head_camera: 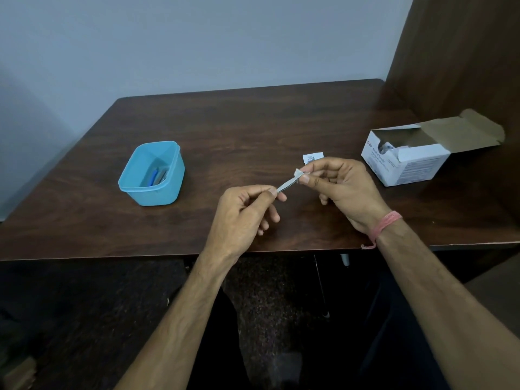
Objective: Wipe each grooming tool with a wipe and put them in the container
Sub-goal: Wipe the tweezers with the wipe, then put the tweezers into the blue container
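The metal grooming tool (pixel 287 184), probably tweezers, sits at frame centre above the table (pixel 253 122), pinched at its lower end by my left hand (pixel 242 215). My right hand (pixel 342 184) pinches the wipe (pixel 298 173) around its upper tip. At centre left, the blue container (pixel 152 173) already holds tools, so this wipe appears late in the sequence. A torn sachet (pixel 311 158) and open swab box (pixel 413 156) lie right.

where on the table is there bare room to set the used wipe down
Bare wood lies between the blue container and the left hand, and along the far edge of the table. It is crowded on the right, around the torn wrapper and the open swab box.
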Available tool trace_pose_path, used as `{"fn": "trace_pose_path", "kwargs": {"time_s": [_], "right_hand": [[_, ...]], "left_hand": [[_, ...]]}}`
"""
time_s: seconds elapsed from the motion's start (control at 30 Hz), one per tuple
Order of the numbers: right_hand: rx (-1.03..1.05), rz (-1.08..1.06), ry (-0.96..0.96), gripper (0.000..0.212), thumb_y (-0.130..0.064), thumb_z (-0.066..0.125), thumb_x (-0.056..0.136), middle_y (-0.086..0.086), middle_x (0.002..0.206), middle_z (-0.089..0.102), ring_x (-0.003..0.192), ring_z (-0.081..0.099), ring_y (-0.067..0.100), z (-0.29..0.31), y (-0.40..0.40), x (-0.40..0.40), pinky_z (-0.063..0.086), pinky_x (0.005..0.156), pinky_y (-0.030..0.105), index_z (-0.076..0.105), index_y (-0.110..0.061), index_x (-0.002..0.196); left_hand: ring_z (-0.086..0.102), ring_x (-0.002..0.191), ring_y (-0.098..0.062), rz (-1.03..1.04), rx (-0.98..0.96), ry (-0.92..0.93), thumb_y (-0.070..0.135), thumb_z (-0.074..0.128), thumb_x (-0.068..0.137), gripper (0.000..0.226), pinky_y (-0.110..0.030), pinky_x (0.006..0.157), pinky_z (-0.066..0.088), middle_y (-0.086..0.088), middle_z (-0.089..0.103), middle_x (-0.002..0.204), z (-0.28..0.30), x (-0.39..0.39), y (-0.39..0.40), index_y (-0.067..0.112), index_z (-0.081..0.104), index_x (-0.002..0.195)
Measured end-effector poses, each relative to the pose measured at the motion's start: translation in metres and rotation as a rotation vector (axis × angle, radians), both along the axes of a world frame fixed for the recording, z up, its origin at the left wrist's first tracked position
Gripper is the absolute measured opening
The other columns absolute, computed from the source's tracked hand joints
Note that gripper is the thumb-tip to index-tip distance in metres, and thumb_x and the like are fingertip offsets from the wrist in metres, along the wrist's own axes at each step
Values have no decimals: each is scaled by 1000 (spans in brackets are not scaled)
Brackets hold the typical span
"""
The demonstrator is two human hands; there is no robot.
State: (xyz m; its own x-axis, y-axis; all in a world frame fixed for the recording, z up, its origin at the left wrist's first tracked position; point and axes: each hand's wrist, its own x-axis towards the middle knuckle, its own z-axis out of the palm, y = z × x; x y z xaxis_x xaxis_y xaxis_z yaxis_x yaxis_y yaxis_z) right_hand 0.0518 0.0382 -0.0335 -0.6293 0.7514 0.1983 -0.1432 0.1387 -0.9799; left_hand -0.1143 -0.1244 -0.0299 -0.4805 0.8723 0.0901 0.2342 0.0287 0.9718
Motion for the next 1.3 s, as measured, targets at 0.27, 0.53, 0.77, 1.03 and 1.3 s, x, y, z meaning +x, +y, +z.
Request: {"fn": "trace_pose_path", "kwargs": {"time_s": [0.27,0.53,0.77,1.03,1.3], "right_hand": [[-104,-125,119,15,-27,87,82,13,96,80,67,62,10,-4,5,1,43,52,20,80,-19,93],[-19,-142,-32,8,-18,87,92,13,99,83,53,51,8,4,-2,-10,47,52,18,80,-15,96],[-22,-92,-69,11,-21,87,93,5,96,84,58,53,7,10,-24,-36,48,52,17,82,-15,101],[46,-49,-132,9,-19,89,92,4,91,81,63,68,18,0,-41,-50,54,50,22,80,-18,96],[27,-13,-88,20,-10,86,93,7,95,83,68,76,21,3,-43,-44,60,56,25,80,-17,111]], "left_hand": [[64,59,-7,132,75,117,26,70,112,19,-30,51,55,9,84,92,-5,8,3,24,89,109],[72,80,-7,420,178,239,28,81,104,15,-25,71,60,16,73,99,4,5,-4,30,89,117],[78,92,0,885,167,366,42,84,94,7,-39,92,64,26,82,93,46,-68,-49,39,88,98],[80,98,-19,909,-230,656,40,81,93,12,-32,83,55,13,86,102,76,-127,-70,36,89,102],[79,101,-30,722,-524,826,25,79,90,17,-36,81,55,5,85,106,85,-131,-53,32,91,98]]}}
